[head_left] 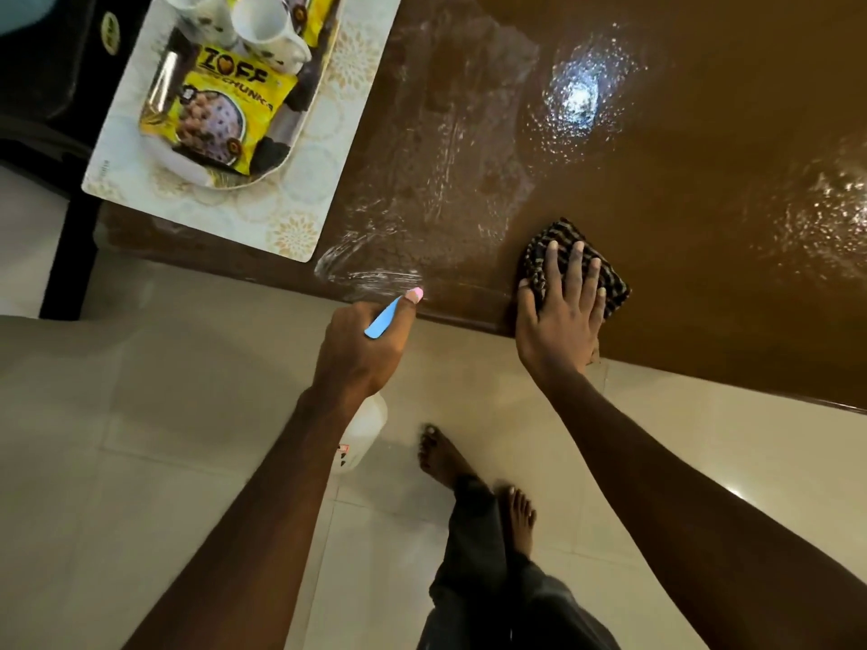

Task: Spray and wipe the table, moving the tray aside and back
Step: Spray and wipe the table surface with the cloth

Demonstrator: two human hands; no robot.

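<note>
Left hand (361, 349) is wrapped round the spray bottle (365, 436), nozzle at the table (680, 157) edge. Right hand (560, 312) lies flat on the checked cloth (612, 283). Tray (197, 173) sits aside on its placemat (300, 213), so I mist lightly, then wipe in overlapping passes.

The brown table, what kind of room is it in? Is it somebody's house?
Probably a home, likely a dining area. The table carries a tray with white mugs and a snack packet, the floor is pale tile, and the person's feet are bare.
</note>
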